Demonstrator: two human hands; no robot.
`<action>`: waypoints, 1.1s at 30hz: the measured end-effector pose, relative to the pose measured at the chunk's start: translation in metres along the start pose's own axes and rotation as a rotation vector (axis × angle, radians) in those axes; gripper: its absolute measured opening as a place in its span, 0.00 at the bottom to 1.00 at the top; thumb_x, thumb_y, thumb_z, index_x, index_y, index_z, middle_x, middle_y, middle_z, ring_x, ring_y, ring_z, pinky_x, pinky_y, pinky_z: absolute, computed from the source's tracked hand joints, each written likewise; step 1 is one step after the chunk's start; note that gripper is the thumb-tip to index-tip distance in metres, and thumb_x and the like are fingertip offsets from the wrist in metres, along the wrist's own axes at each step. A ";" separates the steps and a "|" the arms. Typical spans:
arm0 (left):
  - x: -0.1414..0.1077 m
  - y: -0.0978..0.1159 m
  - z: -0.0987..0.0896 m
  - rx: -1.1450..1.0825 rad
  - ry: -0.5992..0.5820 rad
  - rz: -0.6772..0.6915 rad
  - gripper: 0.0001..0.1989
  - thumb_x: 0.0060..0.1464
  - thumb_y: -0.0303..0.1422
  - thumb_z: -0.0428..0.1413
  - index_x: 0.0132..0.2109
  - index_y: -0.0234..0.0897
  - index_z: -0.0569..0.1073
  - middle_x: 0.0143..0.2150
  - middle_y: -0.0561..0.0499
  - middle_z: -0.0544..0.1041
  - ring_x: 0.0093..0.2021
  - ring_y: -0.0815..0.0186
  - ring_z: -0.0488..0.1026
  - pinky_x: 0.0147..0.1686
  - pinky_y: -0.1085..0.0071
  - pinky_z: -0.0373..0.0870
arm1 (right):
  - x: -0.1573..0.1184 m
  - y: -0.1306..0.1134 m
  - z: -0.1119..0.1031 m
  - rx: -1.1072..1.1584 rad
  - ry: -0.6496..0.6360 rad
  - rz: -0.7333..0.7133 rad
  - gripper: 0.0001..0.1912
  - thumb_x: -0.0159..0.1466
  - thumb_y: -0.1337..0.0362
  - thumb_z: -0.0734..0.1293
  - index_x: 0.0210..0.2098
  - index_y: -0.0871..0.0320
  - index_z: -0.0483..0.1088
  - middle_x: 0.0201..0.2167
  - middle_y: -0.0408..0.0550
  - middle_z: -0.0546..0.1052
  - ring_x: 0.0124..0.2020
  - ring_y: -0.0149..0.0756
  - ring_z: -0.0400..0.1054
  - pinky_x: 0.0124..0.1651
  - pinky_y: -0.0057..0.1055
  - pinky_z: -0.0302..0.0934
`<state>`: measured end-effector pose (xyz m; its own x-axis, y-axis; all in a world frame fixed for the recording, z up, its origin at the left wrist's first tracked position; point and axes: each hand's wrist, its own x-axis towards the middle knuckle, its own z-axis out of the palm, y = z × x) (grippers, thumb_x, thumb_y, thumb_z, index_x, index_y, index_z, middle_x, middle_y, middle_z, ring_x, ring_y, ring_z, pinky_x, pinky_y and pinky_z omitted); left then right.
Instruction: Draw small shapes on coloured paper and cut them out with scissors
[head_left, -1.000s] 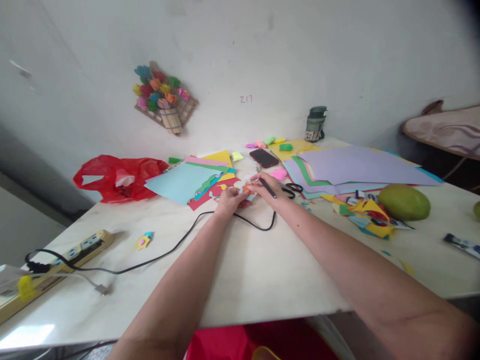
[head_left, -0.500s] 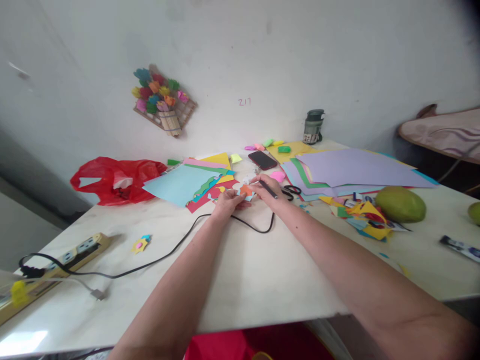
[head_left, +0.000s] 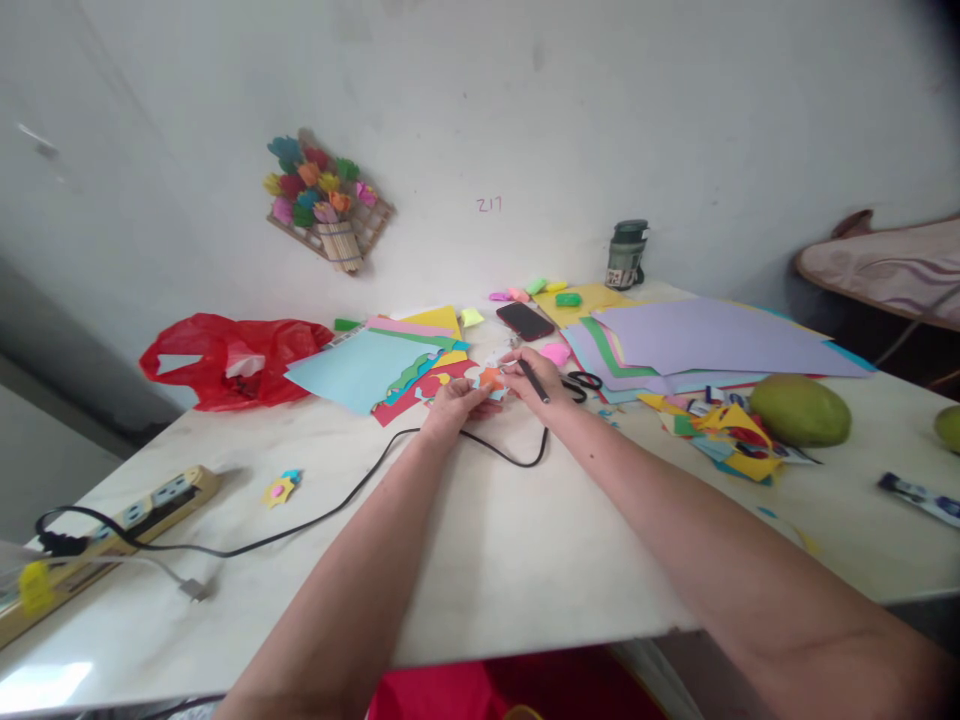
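Note:
At the middle of the table, my left hand (head_left: 454, 402) is closed on a small paper cutout (head_left: 492, 379), orange with light blue and white around it. My right hand (head_left: 541, 378) is wrapped round a black pen (head_left: 533, 381), its dark barrel slanting across the hand and its tip near the cutout's right side. The exact point of contact is too small to make out. Beside the left hand lies a red sheet (head_left: 405, 400) with coloured scraps on it. Black-handled scissors (head_left: 583, 384) rest just right of the right hand.
Coloured sheets lie in a blue-topped pile (head_left: 352, 370) and a purple-topped pile (head_left: 712, 330). A phone (head_left: 525, 320) and pink clay (head_left: 556, 353) are behind the hands. A black cord (head_left: 360, 487) crosses to a power strip (head_left: 150, 515). Scraps and a green fruit (head_left: 801, 410) sit right.
The pen in my right hand has shifted slightly, its rear end dropping a little. My left hand stays at the cutout, and the rest looks the same.

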<state>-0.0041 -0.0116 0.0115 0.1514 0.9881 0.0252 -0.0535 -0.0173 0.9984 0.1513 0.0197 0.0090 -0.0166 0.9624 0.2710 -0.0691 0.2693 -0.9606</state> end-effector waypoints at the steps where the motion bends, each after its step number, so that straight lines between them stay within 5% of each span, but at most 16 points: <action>1: 0.000 0.000 0.000 0.002 0.009 0.003 0.23 0.37 0.47 0.68 0.33 0.33 0.74 0.29 0.47 0.80 0.30 0.60 0.79 0.31 0.70 0.71 | -0.001 -0.001 0.001 -0.003 -0.001 -0.002 0.16 0.43 0.60 0.74 0.30 0.55 0.68 0.25 0.39 0.71 0.24 0.30 0.66 0.26 0.28 0.66; 19: 0.005 -0.004 -0.001 0.011 0.048 -0.008 0.20 0.36 0.44 0.69 0.29 0.35 0.71 0.23 0.50 0.77 0.30 0.59 0.79 0.32 0.68 0.73 | -0.005 -0.007 -0.001 0.017 0.049 0.015 0.16 0.48 0.53 0.72 0.31 0.55 0.69 0.23 0.40 0.72 0.24 0.30 0.67 0.25 0.26 0.65; 33: 0.003 -0.001 0.000 0.041 0.024 -0.030 0.21 0.36 0.44 0.69 0.28 0.34 0.71 0.21 0.50 0.76 0.28 0.60 0.78 0.30 0.69 0.73 | -0.006 -0.011 -0.002 0.024 -0.054 0.074 0.17 0.43 0.59 0.73 0.31 0.55 0.68 0.26 0.40 0.74 0.28 0.32 0.68 0.27 0.27 0.62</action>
<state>-0.0031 -0.0088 0.0110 0.1282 0.9917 -0.0059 -0.0090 0.0071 0.9999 0.1544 0.0110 0.0173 -0.0768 0.9762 0.2030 -0.0898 0.1960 -0.9765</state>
